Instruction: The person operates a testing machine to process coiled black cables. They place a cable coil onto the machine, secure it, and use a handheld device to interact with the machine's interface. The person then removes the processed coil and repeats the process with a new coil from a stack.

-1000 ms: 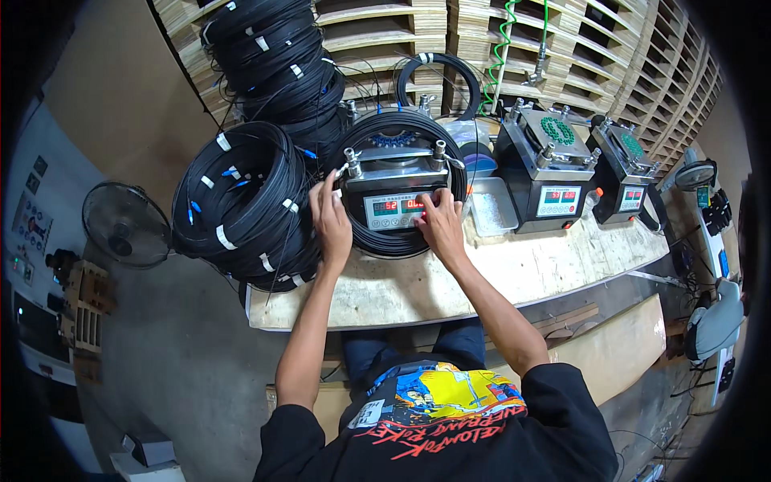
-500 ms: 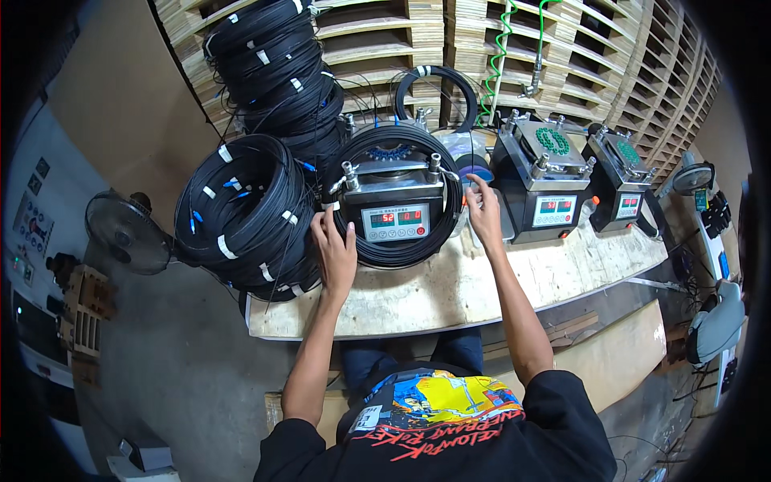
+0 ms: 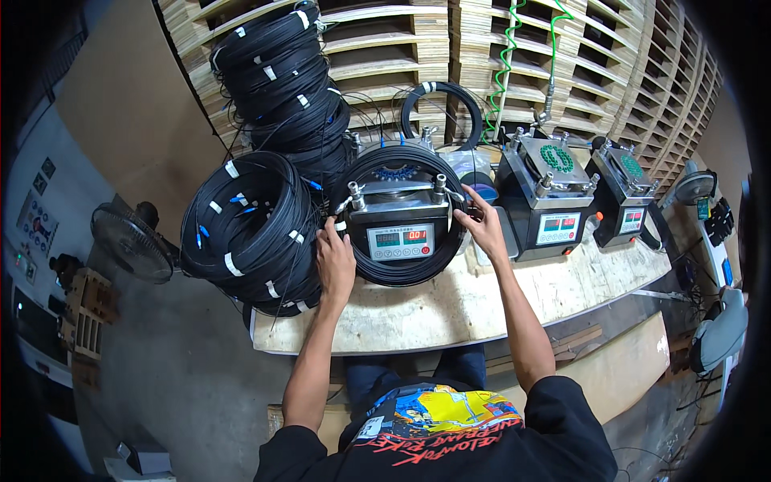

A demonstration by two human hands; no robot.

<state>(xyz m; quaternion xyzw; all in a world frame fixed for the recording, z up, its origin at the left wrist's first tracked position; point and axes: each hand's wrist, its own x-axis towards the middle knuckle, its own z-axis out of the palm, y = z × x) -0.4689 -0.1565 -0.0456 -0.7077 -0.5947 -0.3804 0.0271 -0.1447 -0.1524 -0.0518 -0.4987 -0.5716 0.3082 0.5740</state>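
Observation:
A coil of black cable [image 3: 408, 277] hangs as a ring around the front of a metal-and-black polishing machine [image 3: 400, 218] with a lit control panel [image 3: 400, 241]. Blue connectors [image 3: 401, 140] stick up from its back. My left hand [image 3: 336, 261] is at the coil's left side, thumb in front and fingers round the outer edge. On the opposite side my right hand [image 3: 485, 226] grips the coil between thumb and fingers. Part of each hand's fingers is hidden by the coil.
Stacked cable coils with white ties [image 3: 249, 217] stand close to my left, and a taller stack [image 3: 277, 88] rises behind. Two similar machines [image 3: 548, 201] [image 3: 625, 189] stand to the right. One loose coil [image 3: 476, 108] leans behind, against wooden pallets [image 3: 385, 48]. A fan [image 3: 128, 241] is at far left.
My right hand has come down and in onto the coil's right side. My left hand has closed in on the left side. The panel's readout has changed, and the view has tilted slightly.

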